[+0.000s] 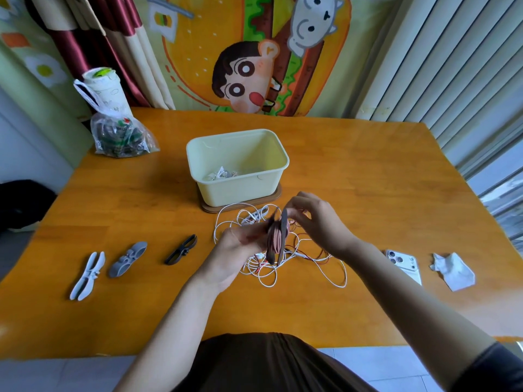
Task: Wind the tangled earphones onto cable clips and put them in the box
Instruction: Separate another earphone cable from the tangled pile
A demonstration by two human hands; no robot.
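Over the tabletop's (pixel 368 171) middle, before the box (pixel 198 154), the left hand (pixel 237 244) grips a stiff dark clip (pixel 270 254) while the right hand (pixel 317 219) pinches its cable (pixel 278 236), probably limp, light and snag-prone above the tangled earphones (pixel 263 267).

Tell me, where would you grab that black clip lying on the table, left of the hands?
Probably at its narrow waist, from straight above. The black clip lies flat and slanted on the table, so thumb and finger can pinch across the middle, where its two thin loops meet. Bare wood lies on both sides, with the grey clip well apart.
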